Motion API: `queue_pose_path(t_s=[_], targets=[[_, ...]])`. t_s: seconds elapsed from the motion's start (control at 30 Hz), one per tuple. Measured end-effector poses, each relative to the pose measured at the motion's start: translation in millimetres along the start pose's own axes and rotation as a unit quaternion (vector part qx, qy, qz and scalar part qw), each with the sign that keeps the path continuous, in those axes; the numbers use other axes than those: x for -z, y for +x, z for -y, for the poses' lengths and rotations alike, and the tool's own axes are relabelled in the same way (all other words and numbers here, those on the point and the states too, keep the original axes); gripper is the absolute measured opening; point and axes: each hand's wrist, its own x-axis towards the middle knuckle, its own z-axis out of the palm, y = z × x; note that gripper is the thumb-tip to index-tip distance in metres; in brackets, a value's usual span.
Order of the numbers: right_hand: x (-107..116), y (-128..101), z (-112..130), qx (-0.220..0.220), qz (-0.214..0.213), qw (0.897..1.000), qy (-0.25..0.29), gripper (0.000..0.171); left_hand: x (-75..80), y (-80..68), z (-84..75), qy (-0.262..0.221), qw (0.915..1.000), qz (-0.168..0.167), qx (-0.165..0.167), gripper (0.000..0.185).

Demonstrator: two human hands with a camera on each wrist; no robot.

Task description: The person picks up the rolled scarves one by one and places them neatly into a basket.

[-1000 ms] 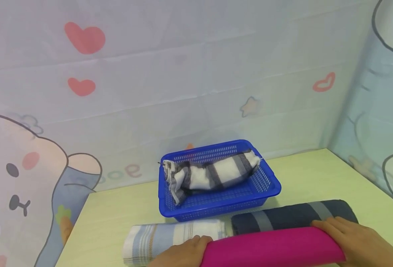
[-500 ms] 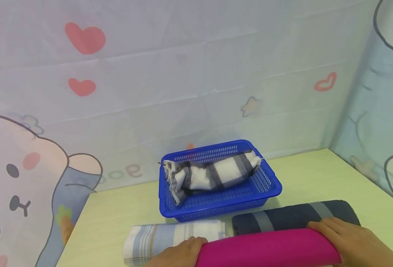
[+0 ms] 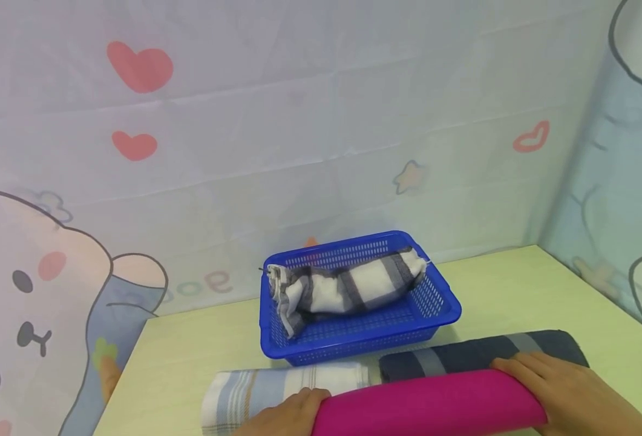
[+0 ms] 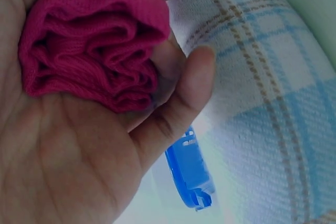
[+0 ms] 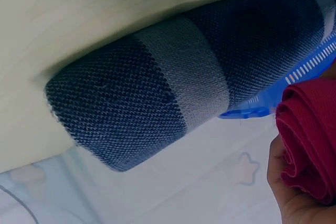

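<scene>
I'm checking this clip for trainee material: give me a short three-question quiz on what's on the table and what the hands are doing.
1. True or false: the blue basket is empty.
2. Which rolled towel do the left hand and right hand grip by its ends?
A. magenta towel
B. dark blue towel
C. light plaid towel
3. Fill in: the basket holds a rolled grey-and-white ____ towel.

Key: 1 false; 2 A; 3 striped.

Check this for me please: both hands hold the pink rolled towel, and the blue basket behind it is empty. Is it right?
Not quite. The hands do hold the pink rolled towel, but the blue basket is not empty: the head view shows a grey-and-white rolled towel lying in it.
</scene>
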Motion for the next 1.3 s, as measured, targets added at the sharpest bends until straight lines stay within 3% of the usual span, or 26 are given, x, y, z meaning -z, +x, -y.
queue_pose_path(t_s=[0.13,0.27,0.4,0.63,0.77,0.83,0.9,1.03,1.3], targets=[[2,2,1,0.012,-0.015,1.0,-0.004,0.103,-0.7,-0.3,3.3,0.011,0.9996,-0.021,-0.014,0.078],[3,5,2,0.038,-0.071,0.997,-0.018,0.089,1.0,-1.6,4.4,0.019,0.9992,-0.034,-0.011,0.08],[4,9,-1,0.076,-0.126,0.989,-0.034,0.072,3.7,-3.2,4.7,0.015,0.9994,-0.029,-0.007,0.082],[6,15,-5,0.128,-0.177,0.975,-0.036,0.065,13.0,-6.5,7.2,0.029,0.9991,-0.02,-0.024,0.09],[9,19,-5,0.147,-0.2,0.968,-0.031,0.068,20.2,-5.8,10.1,0.009,0.9989,-0.009,-0.045,0.09],[10,22,-4,0.16,-0.222,0.962,-0.022,0.055,22.7,-5.9,10.8,-0.003,0.999,-0.002,-0.045,0.089],[11,25,-2,0.171,-0.243,0.955,-0.014,0.061,24.3,-6.2,11.6,-0.008,0.9992,0.0,-0.039,0.09],[15,30,1,0.175,-0.256,0.951,-0.007,0.068,26.6,-9.6,12.8,0.005,0.9994,-0.013,-0.033,0.093],[19,38,2,0.154,-0.234,0.96,0.0,0.076,35.7,-12.0,19.2,0.015,0.9958,-0.05,-0.076,0.076]])
